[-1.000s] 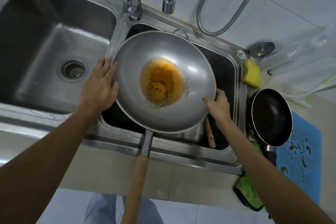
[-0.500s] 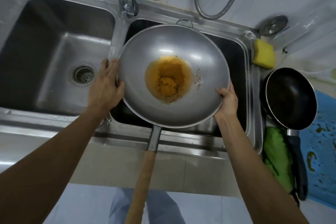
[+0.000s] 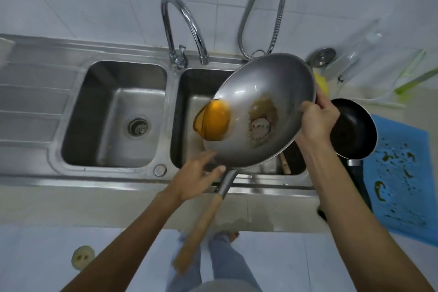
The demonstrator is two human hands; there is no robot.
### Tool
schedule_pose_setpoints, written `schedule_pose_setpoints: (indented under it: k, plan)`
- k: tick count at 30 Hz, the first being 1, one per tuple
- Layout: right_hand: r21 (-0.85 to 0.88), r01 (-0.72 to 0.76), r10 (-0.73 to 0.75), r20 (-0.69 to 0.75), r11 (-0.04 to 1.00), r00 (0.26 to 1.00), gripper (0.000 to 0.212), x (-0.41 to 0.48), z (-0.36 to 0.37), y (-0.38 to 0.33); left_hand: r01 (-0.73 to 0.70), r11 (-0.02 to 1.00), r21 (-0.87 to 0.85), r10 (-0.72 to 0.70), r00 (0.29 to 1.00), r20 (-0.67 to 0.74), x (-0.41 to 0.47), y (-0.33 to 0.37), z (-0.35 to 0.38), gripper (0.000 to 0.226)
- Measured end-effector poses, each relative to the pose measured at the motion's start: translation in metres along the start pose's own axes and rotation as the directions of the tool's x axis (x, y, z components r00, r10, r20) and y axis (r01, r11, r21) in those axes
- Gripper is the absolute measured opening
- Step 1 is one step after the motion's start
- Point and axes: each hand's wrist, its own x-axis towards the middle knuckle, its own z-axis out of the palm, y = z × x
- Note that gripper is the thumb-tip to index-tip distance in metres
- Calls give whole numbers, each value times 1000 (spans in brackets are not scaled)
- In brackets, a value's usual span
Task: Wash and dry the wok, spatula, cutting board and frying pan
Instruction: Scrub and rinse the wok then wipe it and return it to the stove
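Observation:
The steel wok [image 3: 279,92] is tilted down to the left over the right sink basin [image 3: 189,106]. Orange oily liquid [image 3: 212,123] has run to its lower left rim, leaving a brown stain in the middle. My right hand [image 3: 317,121] grips the wok's right rim. My left hand [image 3: 196,176] is blurred, fingers spread, under the wok's near edge beside the metal neck of its wooden handle [image 3: 201,223]. The black frying pan [image 3: 353,130] sits on the counter right of the sink. A wooden handle [image 3: 284,163], perhaps the spatula's, pokes out of the basin below the wok.
The left basin [image 3: 113,114] with its drain lies to the left. A curved tap [image 3: 182,28] stands behind the divider, a shower hose [image 3: 267,14] beside it. A yellow sponge [image 3: 321,83] peeks behind the wok. A spattered blue mat [image 3: 403,180] covers the right counter.
The wok has been lifted and tipped down to the left, so the liquid slid from the centre to the left rim. My left hand left the left rim and moved toward the handle.

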Motion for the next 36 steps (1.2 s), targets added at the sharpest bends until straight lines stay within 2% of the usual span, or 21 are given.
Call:
schedule_pose_setpoints:
  k: [3, 7, 11, 14, 17, 19, 21, 23, 25, 27, 29, 32, 36]
  plan:
    - [-89, 58, -67, -100, 994, 993, 66, -19, 29, -14, -36, 999, 38, 30, 989, 147, -15, 23, 10, 88]
    - [-214, 138, -174, -160, 967, 972, 57, -39, 62, -21, -64, 984, 165, 41, 990, 138, -12, 30, 1, 71]
    - [-346, 139, -208, -171, 928, 963, 54, -46, 86, -35, -139, 977, 162, 119, 985, 128, -9, 32, -25, 60]
    - [-570, 140, -224, -80, 809, 971, 50, -47, 98, -48, -179, 971, 157, 153, 974, 167, -12, 37, -41, 52]
    - [-779, 203, -209, 95, 593, 973, 46, -46, 108, -60, -234, 966, 109, 209, 956, 204, -16, 39, -59, 35]
    - [-858, 209, -139, 162, 470, 977, 48, -42, 110, -67, -255, 960, 118, 222, 946, 238, -19, 38, -73, 27]
    - [-879, 218, -79, 204, 424, 976, 46, -37, 107, -73, -278, 951, 139, 233, 934, 272, -19, 33, -87, 26]
    - [-855, 201, -43, 206, 477, 978, 37, -37, 98, -75, -310, 934, 177, 246, 919, 309, -20, 25, -100, 21]
    - [-797, 133, -21, 150, 589, 988, 25, -34, 81, -75, -363, 896, 254, 266, 899, 347, -22, 14, -114, 23]
    - [-726, 28, 42, 78, 687, 996, 27, -24, 60, -76, -419, 839, 348, 281, 880, 382, -23, 2, -129, 36]
    - [-663, -134, 194, 17, 736, 981, 25, -11, 36, -78, -460, 793, 400, 296, 864, 407, -23, -10, -143, 38]
    - [-646, -324, 428, 4, 691, 904, 22, 4, 2, -70, -534, 735, 417, 323, 818, 476, -20, -24, -160, 41]
    - [-630, -442, 560, -13, 639, 828, 32, 12, -30, -32, -628, 600, 496, 365, 766, 529, 5, -47, -180, 53]
